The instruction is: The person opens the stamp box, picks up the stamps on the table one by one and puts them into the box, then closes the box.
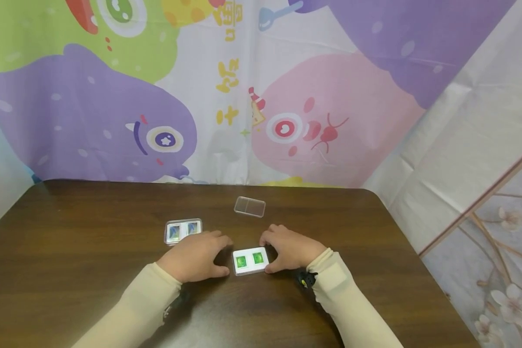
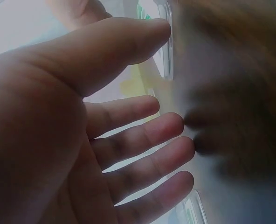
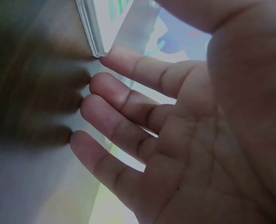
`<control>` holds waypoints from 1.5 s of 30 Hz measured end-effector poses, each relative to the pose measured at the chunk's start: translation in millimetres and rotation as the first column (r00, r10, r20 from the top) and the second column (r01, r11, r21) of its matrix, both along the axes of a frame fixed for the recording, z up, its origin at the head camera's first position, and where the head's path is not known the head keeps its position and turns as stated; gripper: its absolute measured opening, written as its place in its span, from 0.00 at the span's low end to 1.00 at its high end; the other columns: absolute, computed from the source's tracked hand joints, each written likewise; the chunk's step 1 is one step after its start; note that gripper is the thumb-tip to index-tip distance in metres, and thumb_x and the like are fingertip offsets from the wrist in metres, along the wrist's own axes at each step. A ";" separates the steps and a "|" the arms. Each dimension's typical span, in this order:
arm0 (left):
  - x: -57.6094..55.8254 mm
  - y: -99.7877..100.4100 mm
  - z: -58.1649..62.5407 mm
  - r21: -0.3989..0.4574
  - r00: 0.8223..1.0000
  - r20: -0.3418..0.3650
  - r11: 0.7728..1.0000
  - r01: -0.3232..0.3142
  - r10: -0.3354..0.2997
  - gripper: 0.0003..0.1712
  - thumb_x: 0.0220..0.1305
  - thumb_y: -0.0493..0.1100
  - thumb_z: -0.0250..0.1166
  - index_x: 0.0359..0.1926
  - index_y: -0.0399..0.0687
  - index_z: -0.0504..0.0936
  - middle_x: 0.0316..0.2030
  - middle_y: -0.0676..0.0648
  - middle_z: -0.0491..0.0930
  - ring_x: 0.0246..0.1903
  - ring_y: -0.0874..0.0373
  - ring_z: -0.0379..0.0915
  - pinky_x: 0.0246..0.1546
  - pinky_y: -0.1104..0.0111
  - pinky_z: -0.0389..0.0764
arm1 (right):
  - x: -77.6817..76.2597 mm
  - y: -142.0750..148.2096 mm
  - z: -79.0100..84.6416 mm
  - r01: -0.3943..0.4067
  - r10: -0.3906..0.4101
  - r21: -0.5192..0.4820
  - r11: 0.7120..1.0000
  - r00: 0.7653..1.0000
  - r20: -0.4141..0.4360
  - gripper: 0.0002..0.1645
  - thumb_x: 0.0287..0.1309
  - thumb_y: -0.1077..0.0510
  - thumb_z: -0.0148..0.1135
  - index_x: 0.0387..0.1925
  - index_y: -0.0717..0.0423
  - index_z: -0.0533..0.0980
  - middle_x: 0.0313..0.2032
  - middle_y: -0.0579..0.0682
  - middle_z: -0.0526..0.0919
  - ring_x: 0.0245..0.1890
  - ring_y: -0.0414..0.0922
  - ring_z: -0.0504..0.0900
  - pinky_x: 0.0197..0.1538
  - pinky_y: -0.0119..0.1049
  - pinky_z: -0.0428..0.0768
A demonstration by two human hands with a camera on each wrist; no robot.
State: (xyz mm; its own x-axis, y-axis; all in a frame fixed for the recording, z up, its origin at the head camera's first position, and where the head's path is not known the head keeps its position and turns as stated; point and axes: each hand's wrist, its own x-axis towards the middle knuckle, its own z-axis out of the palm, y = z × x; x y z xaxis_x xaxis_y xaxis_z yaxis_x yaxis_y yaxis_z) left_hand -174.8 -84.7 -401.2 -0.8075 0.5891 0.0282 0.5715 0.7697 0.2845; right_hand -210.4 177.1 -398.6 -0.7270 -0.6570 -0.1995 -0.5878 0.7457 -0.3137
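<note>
On the brown table a small flat case [image 1: 250, 267] shows a white face with two green pictures. My right hand [image 1: 293, 246] is at its right end, the thumb by the near corner and the index fingertip at the far one. In the right wrist view that index fingertip meets the corner of the case [image 3: 99, 28], while the other fingers extend to the tabletop. My left hand [image 1: 195, 256] lies just left of the case, fingers spread and nothing held. Behind it, a second clear case [image 1: 174, 233] with two bluish pictures is partly covered by that hand.
A clear, shallow plastic lid or tray [image 1: 250, 207] with a dividing line lies farther back on the table [image 1: 330, 212]. A cartoon-print curtain [image 1: 226, 159] hangs along the rear edge, and a flowered panel [image 1: 504, 251] stands at the right.
</note>
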 end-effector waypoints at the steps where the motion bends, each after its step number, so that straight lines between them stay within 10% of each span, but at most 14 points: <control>1: 0.0 -0.1 -0.3 0.001 1.000 -0.004 1.000 0.004 -0.004 0.33 0.55 0.55 0.79 0.57 0.44 0.83 0.50 0.44 0.84 0.49 0.47 0.82 0.51 0.52 0.81 | -0.1 -1.7 -1.5 -0.007 0.007 0.000 1.000 1.000 -0.010 0.30 0.52 0.49 0.80 0.53 0.54 0.77 0.48 0.46 0.76 0.48 0.45 0.73 0.54 0.42 0.77; 29: 5.5 -3.7 2.1 -0.020 0.997 0.026 0.997 -0.072 0.072 0.26 0.44 0.53 0.83 0.41 0.43 0.86 0.38 0.50 0.81 0.36 0.56 0.78 0.43 0.56 0.82 | -12.9 -1.6 -14.2 0.021 -0.025 -0.082 0.996 0.998 -0.052 0.23 0.64 0.44 0.70 0.54 0.51 0.78 0.54 0.47 0.77 0.55 0.45 0.73 0.60 0.44 0.76; 36: 7.4 -0.1 4.0 -0.027 0.998 0.019 0.998 -0.061 0.061 0.26 0.45 0.51 0.83 0.41 0.42 0.86 0.38 0.49 0.81 0.37 0.54 0.79 0.43 0.55 0.82 | -22.7 12.0 -22.2 0.062 -0.063 -0.056 0.997 0.998 -0.017 0.46 0.69 0.45 0.64 0.78 0.60 0.57 0.80 0.58 0.53 0.80 0.53 0.53 0.77 0.51 0.58; 45: 7.1 1.7 4.6 -0.037 0.998 0.013 0.998 -0.059 0.059 0.26 0.45 0.52 0.83 0.41 0.43 0.85 0.37 0.50 0.80 0.36 0.54 0.78 0.42 0.55 0.82 | -23.7 9.8 -19.3 0.062 -0.059 -0.086 0.994 0.998 0.038 0.55 0.68 0.47 0.65 0.82 0.61 0.45 0.81 0.59 0.48 0.81 0.54 0.47 0.78 0.52 0.52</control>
